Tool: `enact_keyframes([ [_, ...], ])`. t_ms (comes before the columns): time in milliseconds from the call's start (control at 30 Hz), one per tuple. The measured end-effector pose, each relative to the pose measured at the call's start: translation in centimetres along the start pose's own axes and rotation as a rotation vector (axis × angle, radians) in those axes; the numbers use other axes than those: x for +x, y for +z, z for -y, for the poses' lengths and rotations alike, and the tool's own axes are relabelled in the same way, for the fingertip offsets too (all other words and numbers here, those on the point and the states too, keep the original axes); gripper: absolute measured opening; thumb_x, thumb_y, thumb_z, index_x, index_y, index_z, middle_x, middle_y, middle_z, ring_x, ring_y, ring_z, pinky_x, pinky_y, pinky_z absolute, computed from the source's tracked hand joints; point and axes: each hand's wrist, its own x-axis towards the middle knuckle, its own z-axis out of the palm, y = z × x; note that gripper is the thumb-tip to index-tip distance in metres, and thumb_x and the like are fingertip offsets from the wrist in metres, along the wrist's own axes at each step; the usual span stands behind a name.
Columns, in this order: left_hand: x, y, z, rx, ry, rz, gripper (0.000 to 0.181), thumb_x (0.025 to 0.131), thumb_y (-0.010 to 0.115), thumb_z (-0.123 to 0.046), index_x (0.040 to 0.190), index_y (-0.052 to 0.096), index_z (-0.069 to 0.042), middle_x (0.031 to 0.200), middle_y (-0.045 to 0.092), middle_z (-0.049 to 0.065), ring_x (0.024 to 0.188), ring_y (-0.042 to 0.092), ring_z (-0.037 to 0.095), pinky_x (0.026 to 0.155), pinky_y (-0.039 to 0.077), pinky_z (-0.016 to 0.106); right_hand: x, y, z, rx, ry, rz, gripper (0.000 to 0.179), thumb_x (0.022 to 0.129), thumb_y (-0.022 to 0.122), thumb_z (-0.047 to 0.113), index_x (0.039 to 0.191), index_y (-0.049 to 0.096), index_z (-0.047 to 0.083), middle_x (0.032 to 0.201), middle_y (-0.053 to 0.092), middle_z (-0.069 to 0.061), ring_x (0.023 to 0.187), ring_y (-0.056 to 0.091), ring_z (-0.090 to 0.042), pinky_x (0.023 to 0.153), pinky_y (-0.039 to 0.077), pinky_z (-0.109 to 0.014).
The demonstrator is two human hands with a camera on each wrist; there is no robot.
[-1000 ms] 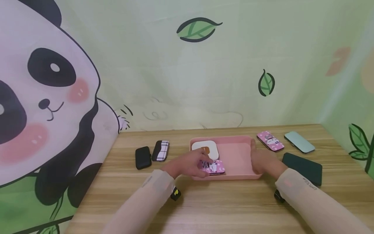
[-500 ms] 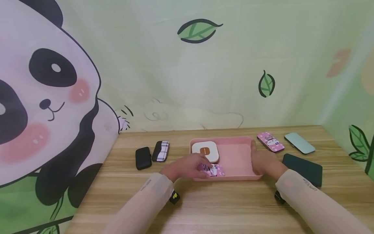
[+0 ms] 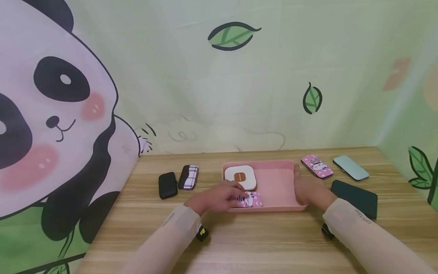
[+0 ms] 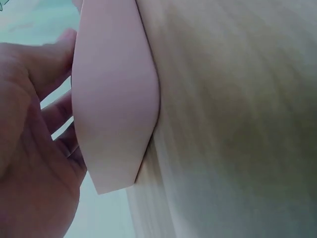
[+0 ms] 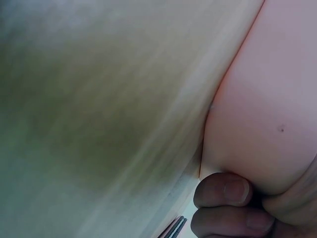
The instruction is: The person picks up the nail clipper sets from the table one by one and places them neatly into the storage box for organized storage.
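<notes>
In the head view, a pink plastic tray (image 3: 277,186) lies on the table. My left hand (image 3: 222,196) is over its near left corner, fingertips touching a small flat pink case (image 3: 254,199) with a white cartoon print. The case lies flat inside, along the near wall. In the left wrist view, the thumb is at the tray's wall (image 4: 116,79) and the other fingers (image 4: 58,110) are partly hidden behind it. A rounded white case (image 3: 248,174) with a brown square sits behind the pink one. My right hand (image 3: 309,189) grips the tray's right end, fingers (image 5: 223,191) curled against its outside.
Left of the tray lie a black case (image 3: 167,185) and a black case with a plaid panel (image 3: 188,177). To the right are another pink printed case (image 3: 316,166), a mint case (image 3: 351,168) and a larger dark green case (image 3: 356,198). A printed curtain (image 3: 267,95) hangs behind the table.
The pink case has gone down flat into the tray's near left part. My left hand has since slid slightly left over it. My right hand stays at the tray's right end.
</notes>
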Motion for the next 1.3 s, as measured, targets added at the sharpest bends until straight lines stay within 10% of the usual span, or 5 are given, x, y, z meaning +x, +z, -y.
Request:
enact_keyframes([
  [933,0.0,0.2,-1.6,0.195,-0.032,-0.098,0.028,0.095,0.068,-0.021,0.122,0.074,-0.024,0.116,0.070,-0.004,0.109,0.062,0.013,0.098,0.049,0.028,-0.2,-0.2,0.3,-0.017,0.009,0.011,0.085,0.098,0.046,0.015,0.156,-0.014,-0.003,0.066,0.054,-0.009,0.049,0.046,-0.019,0.047,0.035,-0.027],
  [1300,-0.3,0.1,-1.0,0.120,-0.051,-0.097,0.029,0.093,0.071,-0.030,0.120,0.075,-0.019,0.113,0.066,-0.001,0.101,0.058,0.012,0.091,0.049,0.026,-0.3,-0.3,0.4,-0.023,0.007,0.009,0.086,0.097,0.048,0.013,0.156,-0.012,-0.004,0.064,0.054,-0.008,0.048,0.046,-0.019,0.046,0.035,-0.027],
])
